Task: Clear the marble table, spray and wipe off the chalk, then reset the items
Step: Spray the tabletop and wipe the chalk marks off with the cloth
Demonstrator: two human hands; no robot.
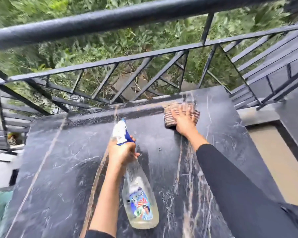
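A black metal railing [144, 16] runs across the far side of a balcony, with thick green foliage [93, 45] beyond and below it. Against the railing stands the marble table [58, 169] – a dark slab with white veins and a few brownish streaks running from near to far. Pale, hazy smears [86, 162] lie over the middle of the top; they may be chalk or wet film, and the blur does not settle which.

The left hand [122, 152] is over the middle of the table, its fingers curled tightly round the neck of the spray bottle [139, 200]. The bottle is clear, holds a faintly yellowish liquid and bears a bright blue label (its print is too small to read). Its white and blue spray head [120, 131] points toward the far edge, while its base hangs toward the near edge.

The right hand [184, 122] is at the far right of the table, close to the far edge. It lies palm down on a striped brown and cream cloth [179, 109], fingers spread and flat, pressing it against the marble – not gripping it. The fingers and cloth are blurred. A black sleeve [230, 177] covers the right forearm. Beige floor [273, 160] shows right of the table.
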